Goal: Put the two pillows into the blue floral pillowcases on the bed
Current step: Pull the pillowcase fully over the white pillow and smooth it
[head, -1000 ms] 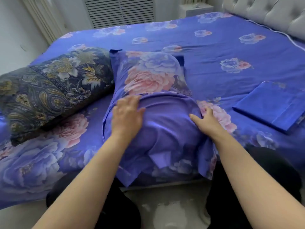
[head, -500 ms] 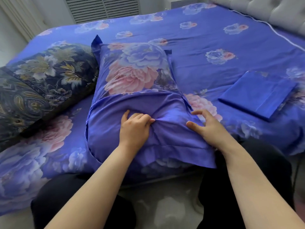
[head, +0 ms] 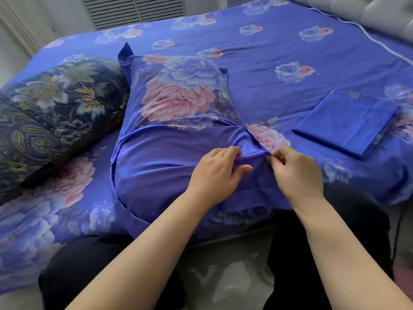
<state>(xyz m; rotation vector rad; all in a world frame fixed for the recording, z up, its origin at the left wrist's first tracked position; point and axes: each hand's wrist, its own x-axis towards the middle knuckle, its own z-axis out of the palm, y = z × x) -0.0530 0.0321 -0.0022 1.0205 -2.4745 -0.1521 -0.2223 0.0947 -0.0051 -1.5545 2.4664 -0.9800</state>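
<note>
Pillowcase no. 1 [head: 178, 139]: blue fabric w/ large pink and pale-blue peony print on far half; near half is a plain blue flap. Filled, bulging, so a pillow sits inside. Lies flat on bed [head: 279, 52], long axis running away from camera, near end at bed edge. Flap fabric is bunched into a small ridge near its right side.

Pillowcase no. 2 [head: 344, 124]: same blue, folded flat into a neat rectangle, empty. Lies on bed to the right, well apart from no. 1.

Pillow no. 2 [head: 51, 113]: dark navy cover w/ gold/white floral and paisley print, uncased. Lies on bed at left, its right end touching case no. 1.
</note>
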